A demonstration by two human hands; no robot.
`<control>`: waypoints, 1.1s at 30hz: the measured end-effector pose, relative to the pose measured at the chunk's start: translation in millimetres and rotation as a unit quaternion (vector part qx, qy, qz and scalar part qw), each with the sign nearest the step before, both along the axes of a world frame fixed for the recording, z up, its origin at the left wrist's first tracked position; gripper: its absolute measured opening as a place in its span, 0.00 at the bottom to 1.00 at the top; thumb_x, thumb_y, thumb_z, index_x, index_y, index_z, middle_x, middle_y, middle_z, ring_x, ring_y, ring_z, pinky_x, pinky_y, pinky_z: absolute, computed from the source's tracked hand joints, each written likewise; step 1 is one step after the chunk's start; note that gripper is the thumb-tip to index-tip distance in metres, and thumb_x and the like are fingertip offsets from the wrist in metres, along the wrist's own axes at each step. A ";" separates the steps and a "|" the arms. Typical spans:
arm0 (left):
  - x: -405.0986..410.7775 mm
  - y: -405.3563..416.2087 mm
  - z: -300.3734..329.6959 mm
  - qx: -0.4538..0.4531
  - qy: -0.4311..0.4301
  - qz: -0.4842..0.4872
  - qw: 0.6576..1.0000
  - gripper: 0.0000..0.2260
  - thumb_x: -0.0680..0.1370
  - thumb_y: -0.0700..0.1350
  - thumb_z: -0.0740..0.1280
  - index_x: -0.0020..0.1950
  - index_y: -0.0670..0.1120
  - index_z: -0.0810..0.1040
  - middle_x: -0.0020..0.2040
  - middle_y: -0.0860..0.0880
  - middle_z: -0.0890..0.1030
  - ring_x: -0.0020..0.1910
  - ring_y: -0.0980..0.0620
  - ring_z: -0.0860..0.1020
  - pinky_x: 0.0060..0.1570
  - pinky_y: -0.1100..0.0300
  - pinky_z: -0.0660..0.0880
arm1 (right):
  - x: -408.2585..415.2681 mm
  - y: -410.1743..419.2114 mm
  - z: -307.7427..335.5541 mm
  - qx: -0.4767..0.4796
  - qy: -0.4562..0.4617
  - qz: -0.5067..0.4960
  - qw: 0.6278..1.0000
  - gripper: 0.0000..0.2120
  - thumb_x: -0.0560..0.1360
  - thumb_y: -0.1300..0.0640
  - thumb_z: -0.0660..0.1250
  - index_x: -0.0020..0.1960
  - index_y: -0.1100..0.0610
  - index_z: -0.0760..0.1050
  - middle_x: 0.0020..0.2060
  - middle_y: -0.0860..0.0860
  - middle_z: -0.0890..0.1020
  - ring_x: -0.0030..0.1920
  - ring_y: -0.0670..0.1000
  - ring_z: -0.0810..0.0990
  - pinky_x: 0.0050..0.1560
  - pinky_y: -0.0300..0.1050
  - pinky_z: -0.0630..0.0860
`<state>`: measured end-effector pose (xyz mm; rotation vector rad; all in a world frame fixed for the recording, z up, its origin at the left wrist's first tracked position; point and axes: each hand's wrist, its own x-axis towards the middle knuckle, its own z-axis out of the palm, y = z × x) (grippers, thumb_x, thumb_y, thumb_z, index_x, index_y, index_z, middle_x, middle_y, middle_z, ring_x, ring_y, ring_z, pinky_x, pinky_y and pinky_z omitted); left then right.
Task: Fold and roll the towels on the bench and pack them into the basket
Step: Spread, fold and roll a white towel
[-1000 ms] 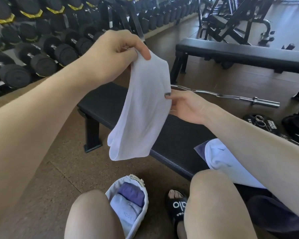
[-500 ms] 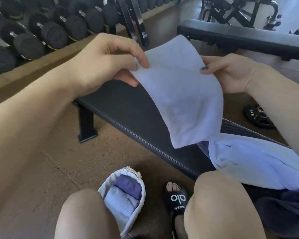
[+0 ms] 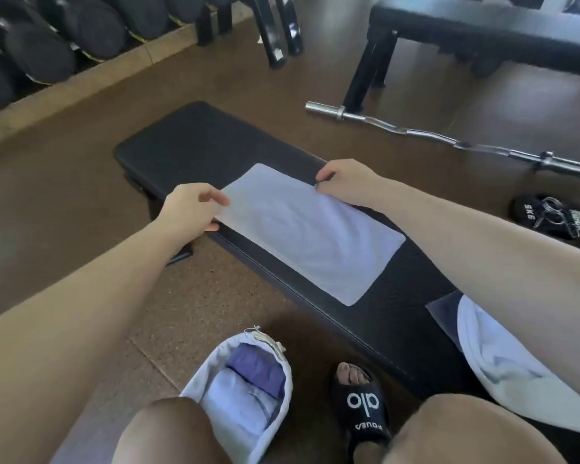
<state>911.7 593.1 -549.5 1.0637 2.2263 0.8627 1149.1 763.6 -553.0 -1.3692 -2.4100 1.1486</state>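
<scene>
A white towel (image 3: 310,232) lies flat as a long rectangle on the black bench (image 3: 185,145). My left hand (image 3: 190,211) pinches its near-left corner at the bench's front edge. My right hand (image 3: 347,180) pinches the far corner at the bench's back edge. More towels, a white one (image 3: 503,366) over a purple one (image 3: 444,313), lie on the bench at the right under my right forearm. On the floor between my knees sits the white fabric basket (image 3: 275,390), holding a rolled purple towel (image 3: 257,368) and a pale blue one (image 3: 236,401).
A curl bar (image 3: 449,139) and a weight plate (image 3: 553,216) lie on the floor behind the bench. A second bench (image 3: 482,25) stands at the back right, a dumbbell rack (image 3: 47,38) at the back left. My sandalled foot (image 3: 364,403) is beside the basket.
The towel was held up in the air by both hands; now it is spread flat on the bench, with each hand still on a corner. The view has tilted down.
</scene>
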 end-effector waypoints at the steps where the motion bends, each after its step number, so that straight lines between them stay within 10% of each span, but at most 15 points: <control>1: -5.2 0.7 -3.8 0.003 0.001 0.011 1.000 0.13 0.78 0.36 0.62 0.45 0.50 0.84 0.58 0.46 0.79 0.55 0.47 0.80 0.45 0.59 0.82 | 0.7 -0.1 0.0 0.018 -0.010 0.008 1.000 0.11 0.77 0.53 0.68 0.59 0.51 0.78 0.55 0.46 0.79 0.51 0.48 0.76 0.49 0.40 0.71; 7: -10.9 -0.6 -8.8 0.017 0.032 0.015 0.999 0.13 0.78 0.39 0.61 0.46 0.53 0.82 0.54 0.46 0.80 0.50 0.47 0.82 0.50 0.50 0.83 | 15.6 -27.3 -2.1 0.105 0.010 -0.036 0.994 0.08 0.80 0.50 0.62 0.54 0.54 0.74 0.41 0.49 0.80 0.44 0.54 0.79 0.43 0.47 0.75; 12: 7.8 -6.4 -2.6 -0.024 0.079 0.000 0.997 0.15 0.78 0.44 0.62 0.65 0.53 0.71 0.62 0.45 0.73 0.45 0.50 0.76 0.42 0.57 0.74 | 39.6 -53.5 7.3 0.094 -0.121 0.009 0.988 0.20 0.74 0.38 0.65 0.51 0.54 0.71 0.40 0.49 0.79 0.41 0.52 0.77 0.40 0.49 0.72; 15: 42.5 -17.7 3.7 -0.064 0.171 0.001 0.983 0.25 0.77 0.48 0.67 0.72 0.50 0.64 0.67 0.43 0.63 0.57 0.42 0.72 0.54 0.53 0.73 | 59.6 -57.8 21.1 0.045 -0.174 0.026 0.983 0.22 0.72 0.39 0.67 0.50 0.57 0.70 0.41 0.51 0.79 0.38 0.52 0.76 0.38 0.47 0.69; 18: 92.5 -36.4 10.8 0.020 0.272 -0.124 0.954 0.26 0.76 0.55 0.70 0.70 0.49 0.67 0.67 0.45 0.66 0.64 0.42 0.67 0.62 0.49 0.69 | 72.5 -57.0 28.0 0.003 -0.198 0.027 0.980 0.18 0.73 0.43 0.67 0.45 0.58 0.70 0.40 0.56 0.83 0.35 0.55 0.83 0.37 0.46 0.78; 24: 188.6 -57.0 13.2 0.034 0.339 -0.344 0.875 0.22 0.77 0.65 0.64 0.57 0.48 0.69 0.54 0.49 0.71 0.50 0.48 0.73 0.46 0.55 0.71 | 90.6 -63.7 20.6 -0.059 -0.126 -0.028 0.990 0.14 0.76 0.56 0.64 0.46 0.68 0.79 0.40 0.60 0.86 0.39 0.59 0.87 0.39 0.49 0.85; 33: 208.5 -58.3 8.5 -0.012 0.476 -0.311 0.823 0.10 0.82 0.45 0.59 0.61 0.45 0.63 0.59 0.46 0.70 0.45 0.49 0.68 0.38 0.59 0.65 | 103.5 -74.4 7.8 -0.078 0.000 -0.117 0.990 0.09 0.77 0.62 0.61 0.46 0.66 0.78 0.34 0.56 0.84 0.33 0.56 0.83 0.31 0.44 0.81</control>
